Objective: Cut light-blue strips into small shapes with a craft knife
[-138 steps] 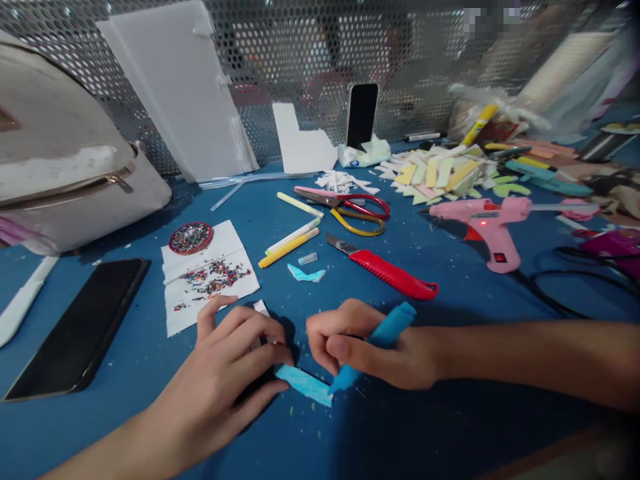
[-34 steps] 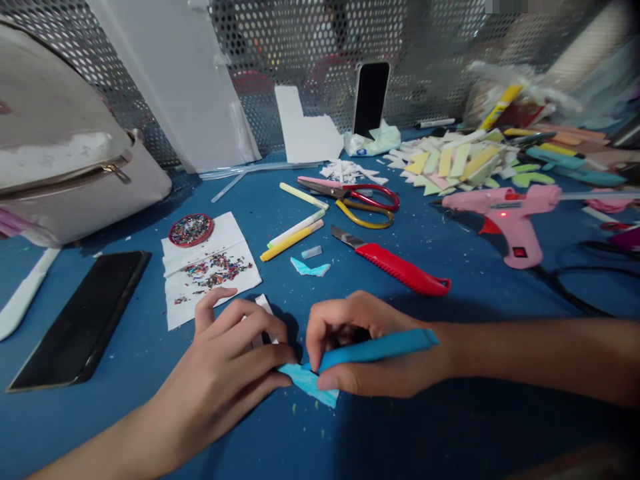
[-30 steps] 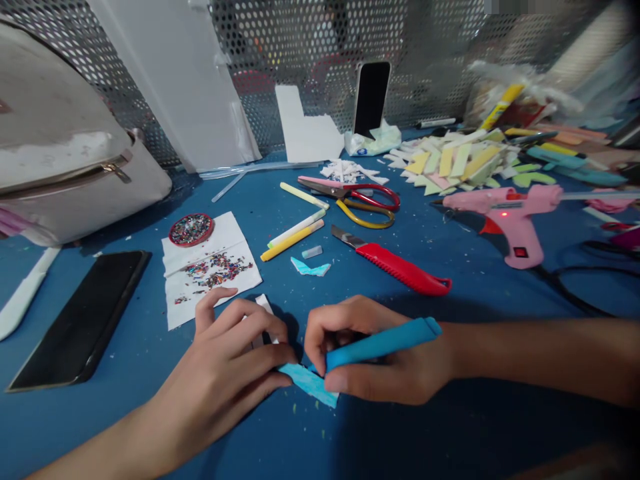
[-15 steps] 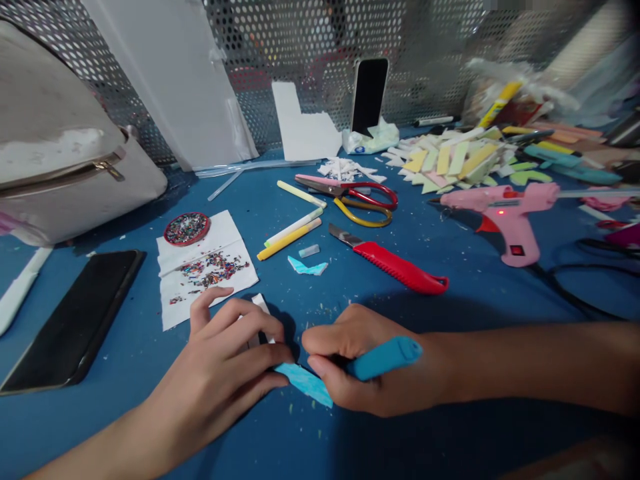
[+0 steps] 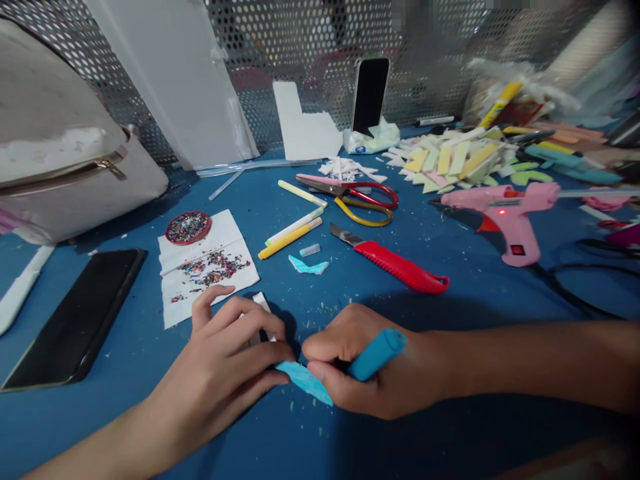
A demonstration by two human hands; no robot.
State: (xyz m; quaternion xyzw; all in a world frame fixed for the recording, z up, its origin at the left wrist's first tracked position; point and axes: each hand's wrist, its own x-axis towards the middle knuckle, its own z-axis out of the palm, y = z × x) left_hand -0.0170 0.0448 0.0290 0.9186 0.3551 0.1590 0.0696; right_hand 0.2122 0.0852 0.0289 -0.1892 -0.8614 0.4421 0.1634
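Observation:
My right hand (image 5: 370, 367) is closed around a blue marker (image 5: 377, 355), its back end slanting up to the right and its tip hidden behind my fingers. Under it lies a small piece coloured light blue (image 5: 306, 381), partly covered by both hands. My left hand (image 5: 235, 360) pinches the left end of that piece between thumb and fingers, pressing it near the table. Beneath the left fingers a white strip (image 5: 261, 302) pokes out. Just beyond the hands sit a second light-blue cut piece (image 5: 309, 265) and a small pale cap-like piece (image 5: 310, 250).
A red utility knife (image 5: 400, 265) lies with its blade out beyond my right hand. Scissors (image 5: 350, 193), yellow and green markers (image 5: 290, 239), and beads on white paper (image 5: 215, 267) are farther off. A pink glue gun (image 5: 505, 213) is at right, a phone (image 5: 75, 317) at left.
The marker's back end has swung slightly left and up as my right hand tilts it. My left hand and the light-blue piece stay almost in place.

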